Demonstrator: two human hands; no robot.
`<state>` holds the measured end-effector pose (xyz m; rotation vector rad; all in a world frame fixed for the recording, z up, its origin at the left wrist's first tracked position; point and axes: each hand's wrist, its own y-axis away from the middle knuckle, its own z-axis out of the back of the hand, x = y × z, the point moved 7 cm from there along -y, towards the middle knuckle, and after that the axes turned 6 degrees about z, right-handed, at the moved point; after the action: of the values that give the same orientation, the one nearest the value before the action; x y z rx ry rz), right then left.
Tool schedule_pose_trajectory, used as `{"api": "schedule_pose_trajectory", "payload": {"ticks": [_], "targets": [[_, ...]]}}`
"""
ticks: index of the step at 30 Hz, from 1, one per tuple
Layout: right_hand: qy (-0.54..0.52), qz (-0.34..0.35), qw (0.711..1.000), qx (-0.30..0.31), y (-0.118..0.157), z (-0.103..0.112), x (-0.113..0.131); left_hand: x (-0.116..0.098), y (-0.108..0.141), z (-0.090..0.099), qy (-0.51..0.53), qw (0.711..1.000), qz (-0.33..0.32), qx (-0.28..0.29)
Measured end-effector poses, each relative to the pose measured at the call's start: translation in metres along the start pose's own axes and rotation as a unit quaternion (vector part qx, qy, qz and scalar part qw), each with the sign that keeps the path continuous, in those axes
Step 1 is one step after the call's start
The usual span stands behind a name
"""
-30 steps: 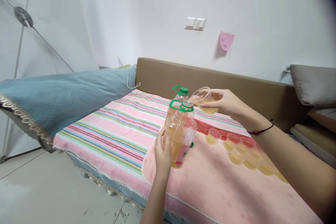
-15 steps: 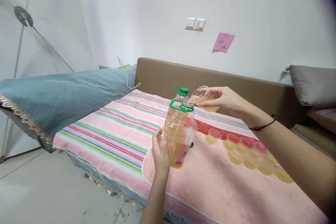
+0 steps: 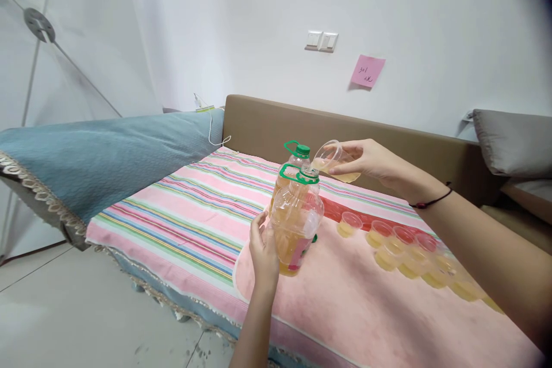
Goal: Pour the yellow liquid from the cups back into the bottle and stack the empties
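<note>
A large clear bottle (image 3: 293, 224) with a green handle and an uncapped mouth stands on the pink mat, amber liquid inside. My left hand (image 3: 264, 250) is wrapped round its lower left side. Behind it is a second bottle (image 3: 277, 188) with a green cap on, partly hidden. My right hand (image 3: 360, 158) grips a clear plastic cup (image 3: 348, 176) of pale yellow liquid, tipped sideways with its rim at the open bottle's mouth. A loose green cap (image 3: 314, 238) shows beside the bottle.
Several clear cups (image 3: 386, 259) with yellow liquid stand in rows on the pink mat (image 3: 345, 310), right of the bottles. A red strip (image 3: 332, 207) lies behind them. Striped cloth (image 3: 181, 213) covers the bed, with a brown headboard (image 3: 267, 121) at the back.
The cup in my right hand has shifted very slightly and stays tipped at the bottle's mouth. My left hand and the bottle have hardly moved.
</note>
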<state>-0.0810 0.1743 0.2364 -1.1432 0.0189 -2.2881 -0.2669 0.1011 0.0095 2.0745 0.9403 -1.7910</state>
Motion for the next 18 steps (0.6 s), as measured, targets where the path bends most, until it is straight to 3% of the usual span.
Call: {"api": "schedule_pose_trajectory", "payload": {"ticks": [8, 18], "targets": [[0.048, 0.025, 0.998, 0.036, -0.008, 0.004, -0.002, 0.002, 0.000, 0.001, 0.024, 0.999, 0.026, -0.007], [0.092, 0.027, 0.995, 0.033, -0.020, 0.012, -0.008, 0.000, 0.001, 0.002, 0.025, 0.999, 0.029, -0.008]]}}
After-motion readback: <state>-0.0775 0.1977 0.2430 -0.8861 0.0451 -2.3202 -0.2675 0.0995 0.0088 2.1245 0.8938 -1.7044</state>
